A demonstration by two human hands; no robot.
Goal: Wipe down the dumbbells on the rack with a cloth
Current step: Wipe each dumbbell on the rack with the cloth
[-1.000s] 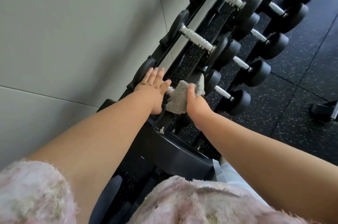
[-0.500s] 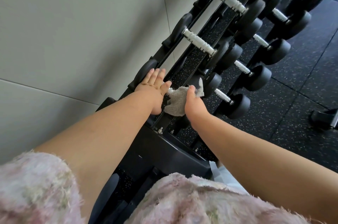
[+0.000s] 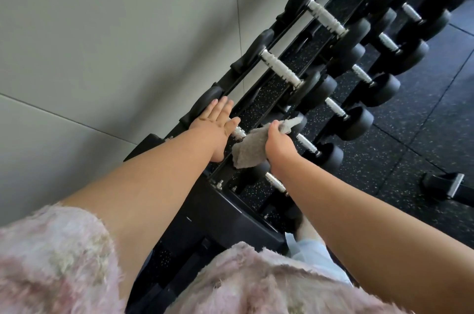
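Both bare arms are stretched forward toward the nearest dumbbell (image 3: pixel 206 100). The left hand (image 3: pixel 215 131) is laid flat on that dumbbell's wall-side head, fingers straight and together, thumb spread toward its handle. The right hand (image 3: pixel 278 149) is held over the dumbbell's other end, its back turned upward, fingers curled round a grey cloth (image 3: pixel 250 150).

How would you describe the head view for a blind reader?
A person's right hand grips a grey cloth on a dumbbell handle, while the left hand rests flat on its end. More dumbbells sit on the black rack.
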